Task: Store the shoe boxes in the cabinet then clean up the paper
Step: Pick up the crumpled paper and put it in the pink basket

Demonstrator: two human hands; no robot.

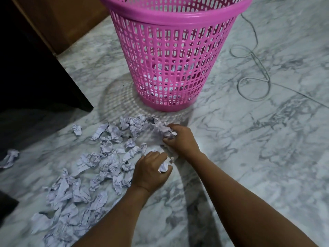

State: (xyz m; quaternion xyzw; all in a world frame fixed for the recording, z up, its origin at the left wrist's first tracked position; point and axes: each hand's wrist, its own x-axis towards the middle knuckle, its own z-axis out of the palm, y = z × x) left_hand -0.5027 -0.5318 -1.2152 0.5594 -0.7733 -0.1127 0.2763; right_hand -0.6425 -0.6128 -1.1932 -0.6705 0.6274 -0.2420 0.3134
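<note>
Several crumpled white paper scraps [99, 163] lie scattered over the marble floor, from the frame's lower left up to just in front of a pink plastic mesh basket [170, 56]. Some crumpled paper shows through the basket's lower wall. My left hand [151, 170] is closed around a paper ball [163, 167] near the pile's right edge. My right hand [181, 138] sits a little farther forward, its fingers gripping a blurred bunch of crumpled paper [161, 129] close to the basket's base. No shoe boxes are in view.
A dark wooden cabinet [35, 59] fills the left side, with a brown panel [71, 18] behind it. A thin grey cable [254, 72] loops over the floor to the right of the basket. Two stray scraps [10, 157] lie apart at the far left.
</note>
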